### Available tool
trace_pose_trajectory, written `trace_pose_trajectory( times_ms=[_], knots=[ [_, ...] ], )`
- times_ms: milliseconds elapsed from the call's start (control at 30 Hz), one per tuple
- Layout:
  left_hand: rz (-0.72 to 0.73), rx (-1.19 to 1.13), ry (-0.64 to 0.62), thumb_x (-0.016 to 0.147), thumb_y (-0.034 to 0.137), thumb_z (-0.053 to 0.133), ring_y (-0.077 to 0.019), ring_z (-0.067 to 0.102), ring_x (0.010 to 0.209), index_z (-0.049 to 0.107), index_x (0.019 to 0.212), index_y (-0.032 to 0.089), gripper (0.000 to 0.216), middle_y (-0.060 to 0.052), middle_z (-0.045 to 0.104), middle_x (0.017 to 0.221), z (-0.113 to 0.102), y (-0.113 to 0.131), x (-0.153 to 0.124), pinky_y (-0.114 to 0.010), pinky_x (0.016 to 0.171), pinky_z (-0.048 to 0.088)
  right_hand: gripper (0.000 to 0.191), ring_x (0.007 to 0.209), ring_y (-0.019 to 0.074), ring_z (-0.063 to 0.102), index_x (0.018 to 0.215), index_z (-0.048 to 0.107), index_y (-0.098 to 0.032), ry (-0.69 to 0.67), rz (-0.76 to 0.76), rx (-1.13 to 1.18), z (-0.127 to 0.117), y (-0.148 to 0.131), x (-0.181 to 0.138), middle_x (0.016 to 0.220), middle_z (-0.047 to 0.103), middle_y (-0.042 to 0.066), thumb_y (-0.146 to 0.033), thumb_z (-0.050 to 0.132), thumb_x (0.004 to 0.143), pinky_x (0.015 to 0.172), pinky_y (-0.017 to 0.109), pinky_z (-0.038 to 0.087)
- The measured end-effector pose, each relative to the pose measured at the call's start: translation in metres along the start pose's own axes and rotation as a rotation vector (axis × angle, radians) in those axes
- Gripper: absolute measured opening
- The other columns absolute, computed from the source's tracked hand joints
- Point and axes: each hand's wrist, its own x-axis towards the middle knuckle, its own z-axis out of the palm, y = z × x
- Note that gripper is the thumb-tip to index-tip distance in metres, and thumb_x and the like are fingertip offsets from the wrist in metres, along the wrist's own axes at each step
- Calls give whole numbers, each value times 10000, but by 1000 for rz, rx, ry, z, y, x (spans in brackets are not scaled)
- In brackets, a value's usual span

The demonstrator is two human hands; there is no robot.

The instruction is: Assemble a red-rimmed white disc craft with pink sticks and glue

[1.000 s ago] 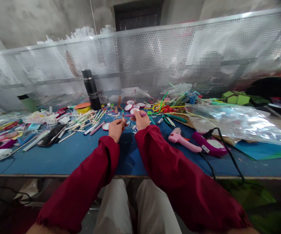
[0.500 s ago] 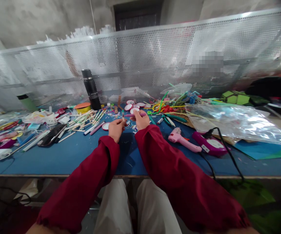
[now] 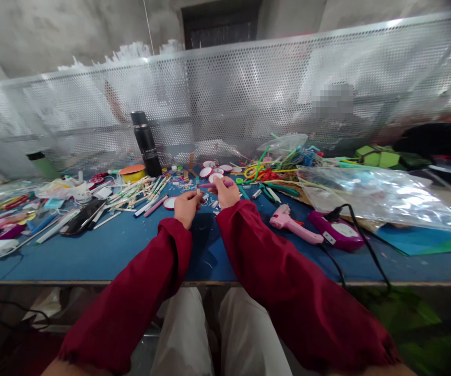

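My left hand [image 3: 187, 208] is closed in a pinch on a short, narrow pale stick [image 3: 198, 183], held upright with a green upper end. My right hand [image 3: 226, 193] is closed around a pink-purple pen [image 3: 208, 185], held level. The pen's tip points left and meets or nearly meets the stick; contact is too small to tell. Both hands are above the middle of the blue table. A white disc with a red rim [image 3: 169, 203] lies just left of my left hand, and more such discs [image 3: 205, 172] lie behind the hands.
A pink glue gun [image 3: 296, 225] and a purple box with a cable [image 3: 337, 230] lie to the right. A black bottle [image 3: 147, 146] stands before the perforated metal screen [image 3: 225, 99]. Pale sticks [image 3: 131, 194], a dark phone [image 3: 83, 216] and a clear plastic bag [image 3: 382, 198] cover other parts.
Both hands stay almost in place, with the stick and pen still held. The view shifts very slightly; nothing else visibly moves.
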Motion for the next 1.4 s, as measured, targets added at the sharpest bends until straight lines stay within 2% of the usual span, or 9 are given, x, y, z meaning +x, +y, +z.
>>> trace_pose_trajectory(
  times_ms=[367,800,1133,1300,1400],
  knots=[
    [11,12,-21,725,383,673,-66,411,466,672,727,135,248,4,580,603,0,-1,0,-204,418,279,337,426,88,550,569,457,-210,5,-7,-6,1,-4,-2,430,560,-56,-403,695,711,441,182,424],
    [6,2,-9,714,375,678,-69,419,470,694,775,138,245,0,597,618,0,-2,1,-212,427,286,315,434,91,560,566,456,-212,11,-22,-58,-1,-5,-2,439,568,-51,-385,662,730,436,182,421],
    [8,17,-19,722,390,679,-70,419,468,678,728,132,258,0,584,603,1,0,-2,-211,429,287,364,424,97,564,559,429,-215,34,-11,18,2,-6,-3,413,520,-70,-408,702,702,426,182,426],
    [5,22,8,728,358,668,-71,425,472,702,814,137,240,-1,601,624,1,1,-1,-208,434,294,346,417,95,553,547,444,-213,71,2,3,1,-8,-1,418,552,-52,-390,685,720,426,185,422],
    [11,24,7,723,369,674,-71,424,476,696,778,141,235,-3,599,621,1,1,-1,-207,433,295,322,417,89,543,542,455,-212,69,-5,5,1,-9,-3,425,570,-44,-371,662,729,437,185,426]
  ],
)
